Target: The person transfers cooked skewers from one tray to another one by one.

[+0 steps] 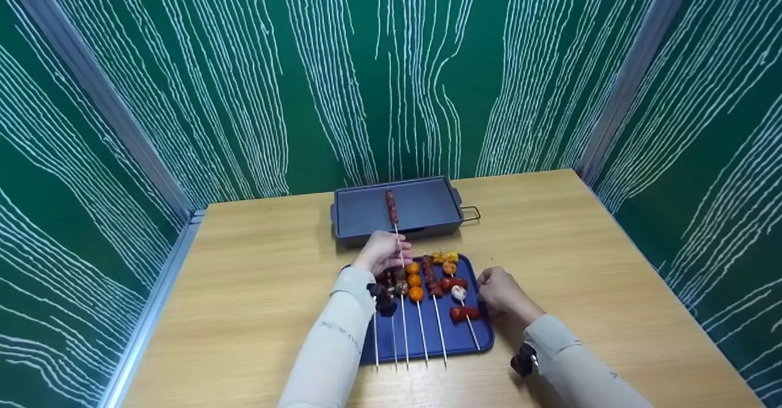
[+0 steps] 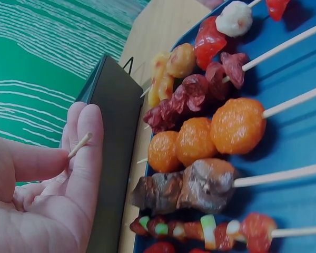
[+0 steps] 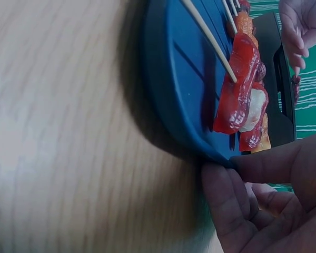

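Note:
My left hand (image 1: 382, 250) pinches the stick of a dark red meat skewer (image 1: 391, 206) between thumb and fingers. The meat end reaches over the grey rectangular grill pan (image 1: 360, 209), and in the left wrist view the stick's blunt end (image 2: 83, 142) pokes out past the fingers. My right hand (image 1: 502, 290) grips the right rim of the blue tray (image 3: 168, 100), thumb above and fingers beneath. On this tray lie several skewers, among them orange balls (image 1: 415, 281), red meat pieces (image 1: 431, 276) and a sausage skewer (image 1: 464, 314) with a white ball.
The grill pan stands just behind the tray, with a wire handle (image 1: 471, 214) on its right. Stick ends (image 1: 426, 359) overhang the tray's front edge. Green panels with white lines (image 1: 244, 90) enclose the wooden table (image 1: 256, 273) at the back and sides.

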The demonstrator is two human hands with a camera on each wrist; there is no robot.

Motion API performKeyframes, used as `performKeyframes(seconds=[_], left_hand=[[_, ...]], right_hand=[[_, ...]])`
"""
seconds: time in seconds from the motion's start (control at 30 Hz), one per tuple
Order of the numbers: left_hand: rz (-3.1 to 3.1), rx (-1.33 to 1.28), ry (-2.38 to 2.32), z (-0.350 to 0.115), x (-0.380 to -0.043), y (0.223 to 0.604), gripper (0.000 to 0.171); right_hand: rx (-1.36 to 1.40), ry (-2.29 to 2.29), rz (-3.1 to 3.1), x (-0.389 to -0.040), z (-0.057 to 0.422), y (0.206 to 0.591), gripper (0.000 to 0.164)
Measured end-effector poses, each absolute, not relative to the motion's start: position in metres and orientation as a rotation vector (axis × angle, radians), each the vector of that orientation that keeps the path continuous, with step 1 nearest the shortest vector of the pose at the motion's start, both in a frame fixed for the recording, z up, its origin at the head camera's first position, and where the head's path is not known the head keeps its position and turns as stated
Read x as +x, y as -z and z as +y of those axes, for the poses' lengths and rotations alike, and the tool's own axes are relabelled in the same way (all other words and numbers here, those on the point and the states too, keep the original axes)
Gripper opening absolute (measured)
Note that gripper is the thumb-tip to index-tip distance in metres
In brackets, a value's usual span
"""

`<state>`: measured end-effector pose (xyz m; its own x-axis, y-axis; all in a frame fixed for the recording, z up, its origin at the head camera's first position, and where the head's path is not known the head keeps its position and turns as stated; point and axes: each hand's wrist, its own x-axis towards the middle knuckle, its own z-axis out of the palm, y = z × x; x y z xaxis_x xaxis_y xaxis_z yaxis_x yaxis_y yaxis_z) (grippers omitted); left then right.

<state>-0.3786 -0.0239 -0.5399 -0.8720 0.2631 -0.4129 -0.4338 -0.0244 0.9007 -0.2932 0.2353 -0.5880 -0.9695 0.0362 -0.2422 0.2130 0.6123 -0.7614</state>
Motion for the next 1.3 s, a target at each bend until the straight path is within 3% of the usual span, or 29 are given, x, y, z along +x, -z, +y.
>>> performKeyframes(seconds=[0.63, 1.3], left_hand=[[1.800, -0.137, -1.977, -0.046, -0.362, 0.534, 0.041], [1.920, -0.056, -1.954, -0.084, -0.334, 0.524, 0.041]], right_hand=[[0.218, 1.304, 2.596, -0.296, 0.239, 0.589, 0.014], [0.198, 1.332, 2.614, -0.294, 0.235, 0.589, 0.012]])
